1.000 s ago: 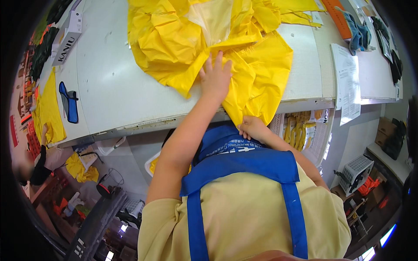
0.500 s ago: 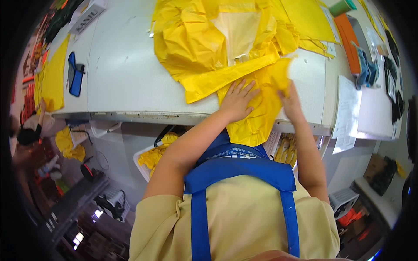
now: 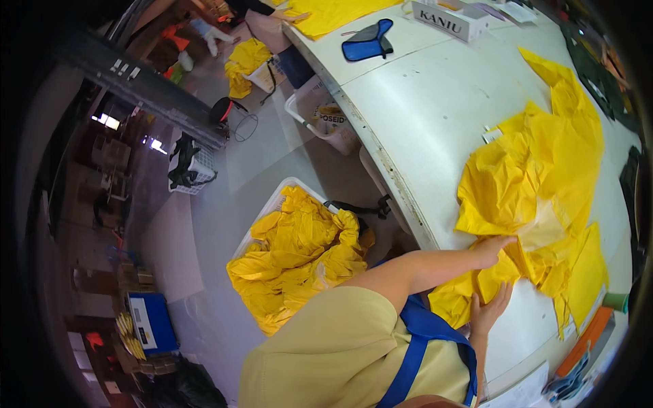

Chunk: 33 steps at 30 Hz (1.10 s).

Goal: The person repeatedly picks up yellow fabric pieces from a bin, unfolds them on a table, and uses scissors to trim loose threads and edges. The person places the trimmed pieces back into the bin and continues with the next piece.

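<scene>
- The place looks like a garment workshop, with a long white worktable (image 3: pixel 435 102) across its floor.
- A crumpled yellow garment (image 3: pixel 510 183) spreads over the tabletop.
- A white basket (image 3: pixel 269 202) on the floor brims with heaped yellow cloth (image 3: pixel 299 251).
- Farther along the same table, a second worker (image 3: pixel 262 17) reaches over a yellow sheet (image 3: pixel 333 15).
- The wearer has on a blue apron (image 3: pixel 422 319).
- A white crate (image 3: pixel 204 160) carries dark material.

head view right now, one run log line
left hand: touching crumpled yellow garment; right hand: touching same garment; white basket: heaped with yellow cloth
</scene>
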Tool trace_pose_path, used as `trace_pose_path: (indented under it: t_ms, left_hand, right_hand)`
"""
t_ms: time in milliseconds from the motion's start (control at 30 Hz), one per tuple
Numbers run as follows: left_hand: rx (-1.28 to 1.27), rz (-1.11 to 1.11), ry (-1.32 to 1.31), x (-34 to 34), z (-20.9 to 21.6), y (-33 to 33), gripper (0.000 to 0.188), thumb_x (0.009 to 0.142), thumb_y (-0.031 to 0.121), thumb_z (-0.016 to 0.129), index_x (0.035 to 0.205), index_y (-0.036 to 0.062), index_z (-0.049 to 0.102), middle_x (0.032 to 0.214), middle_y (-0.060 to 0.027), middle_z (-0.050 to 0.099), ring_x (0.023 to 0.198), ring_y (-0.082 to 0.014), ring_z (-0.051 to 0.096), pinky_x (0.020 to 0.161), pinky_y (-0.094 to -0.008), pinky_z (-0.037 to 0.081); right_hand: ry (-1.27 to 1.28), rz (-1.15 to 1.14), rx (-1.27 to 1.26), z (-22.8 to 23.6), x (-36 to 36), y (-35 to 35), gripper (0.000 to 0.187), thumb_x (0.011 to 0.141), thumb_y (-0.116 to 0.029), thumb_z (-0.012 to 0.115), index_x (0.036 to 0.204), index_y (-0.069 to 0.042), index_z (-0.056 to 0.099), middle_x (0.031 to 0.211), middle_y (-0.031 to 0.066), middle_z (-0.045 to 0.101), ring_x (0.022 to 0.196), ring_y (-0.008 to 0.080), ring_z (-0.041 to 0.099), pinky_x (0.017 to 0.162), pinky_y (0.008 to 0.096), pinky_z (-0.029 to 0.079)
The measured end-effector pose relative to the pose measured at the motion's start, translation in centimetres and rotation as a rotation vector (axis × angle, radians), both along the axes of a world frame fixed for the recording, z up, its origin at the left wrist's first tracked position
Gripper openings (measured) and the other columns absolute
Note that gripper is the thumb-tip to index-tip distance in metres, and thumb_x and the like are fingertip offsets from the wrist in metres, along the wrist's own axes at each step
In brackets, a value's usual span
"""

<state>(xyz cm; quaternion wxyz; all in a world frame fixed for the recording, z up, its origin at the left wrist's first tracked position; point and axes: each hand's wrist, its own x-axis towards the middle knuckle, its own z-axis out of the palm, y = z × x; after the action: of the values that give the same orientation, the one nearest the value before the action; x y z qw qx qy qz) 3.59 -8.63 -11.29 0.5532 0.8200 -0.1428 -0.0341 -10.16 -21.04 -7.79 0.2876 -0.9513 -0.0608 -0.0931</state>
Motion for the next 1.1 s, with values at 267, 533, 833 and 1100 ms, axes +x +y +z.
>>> trace_pose_path:
  t_ms: [267,533,833,1100]
  left_hand:
    - [0.246,-0.16,0.056,-0.7,0.4,-0.3,0.028,0.084,0.011,0.047,0.108,0.0105,0.06,0.118,-0.0113,0.058,0.116,-0.029,0.05,0.098,-0.0418,0.038]
    - [0.506,-0.957,-0.387,-2.9,3.1,2.6,0.041,0.082,0.041,0.052,0.117,0.0214,0.059,0.138,-0.0078,0.044,0.133,-0.0303,0.031,0.11,-0.0538,0.013]
    - [0.673,-0.775,-0.485,-5.2,3.2,4.7,0.054,0.085,0.046,0.054,0.136,0.0323,0.042,0.15,-0.0019,0.026,0.139,-0.028,0.02,0.112,-0.0512,0.006]
    - [0.161,-0.294,-0.374,-3.2,8.5,6.7,0.02,0.081,0.014,0.058,0.1,0.0123,0.066,0.093,-0.0098,0.06,0.093,-0.0271,0.056,0.083,-0.0378,0.043]
  right_hand:
    - [0.215,-0.143,0.118,3.1,-3.8,0.0,0.071,0.073,-0.013,0.061,0.138,-0.007,0.034,0.136,0.0249,0.035,0.128,0.0388,0.032,0.106,0.0454,0.027]
    - [0.469,0.489,-0.275,4.5,-1.9,-3.4,0.109,0.055,-0.063,0.071,0.143,-0.013,0.029,0.15,0.0131,0.022,0.14,0.0348,0.013,0.108,0.0595,0.008]
    - [0.257,0.296,-0.054,0.7,-2.6,-4.3,0.043,0.07,-0.025,0.067,0.11,-0.013,0.058,0.11,0.016,0.059,0.106,0.0324,0.054,0.09,0.0423,0.043]
    - [0.595,-0.371,-0.098,1.3,2.2,-0.1,0.037,0.08,-0.038,0.061,0.097,-0.007,0.051,0.079,0.0196,0.065,0.073,0.0369,0.064,0.065,0.046,0.05]
